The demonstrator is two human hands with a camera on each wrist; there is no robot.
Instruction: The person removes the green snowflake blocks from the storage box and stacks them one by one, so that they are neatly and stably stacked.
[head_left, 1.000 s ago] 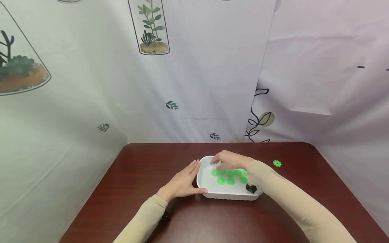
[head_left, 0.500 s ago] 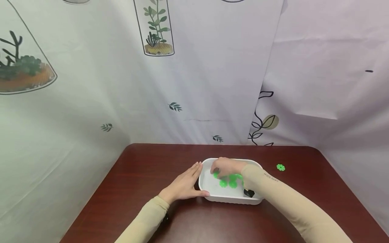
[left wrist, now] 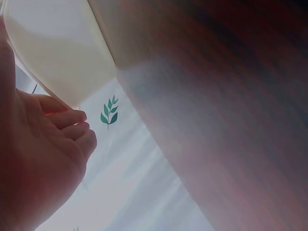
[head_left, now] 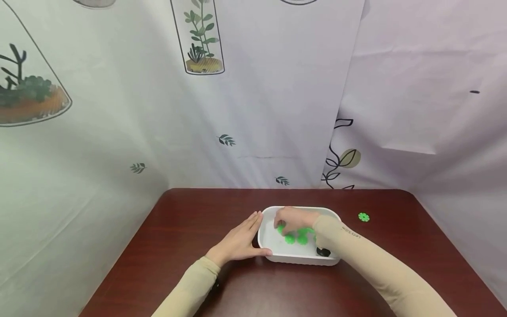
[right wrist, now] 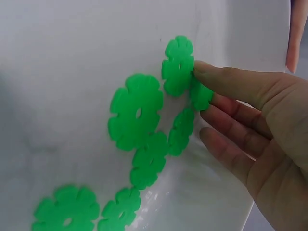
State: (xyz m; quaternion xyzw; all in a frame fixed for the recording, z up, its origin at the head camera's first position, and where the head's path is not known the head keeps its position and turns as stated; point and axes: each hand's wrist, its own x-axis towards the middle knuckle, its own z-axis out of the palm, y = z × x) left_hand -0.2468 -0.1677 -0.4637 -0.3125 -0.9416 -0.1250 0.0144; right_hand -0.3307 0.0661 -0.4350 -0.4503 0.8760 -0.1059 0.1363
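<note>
A white rectangular tray (head_left: pixel 303 260) holds several green flower-shaped plastic discs (right wrist: pixel 136 111), each notched round the edge with a slot in the middle. My right hand (head_left: pixel 294 219) reaches into it and pinches one green disc (right wrist: pixel 201 95) between thumb and fingertips, beside the other discs. Its hold is partly hidden in the head view. At the tray's left end, my left hand (head_left: pixel 237 241) rests with straight fingers along the side and the thumb at the front corner. In the left wrist view, the fingertips (left wrist: pixel 79 130) touch the tray's outer wall.
One more green disc (head_left: pixel 363 217) lies on the dark red-brown table (head_left: pixel 206 211), right of the tray. A black device (head_left: pixel 323 252) sits at the right wrist, over the tray's front. A printed white cloth (head_left: pixel 253 110) hangs behind the table.
My right hand has lowered into the tray, and its fingers have closed on a disc. The left hand stays at the tray's end. The head view has shifted slightly.
</note>
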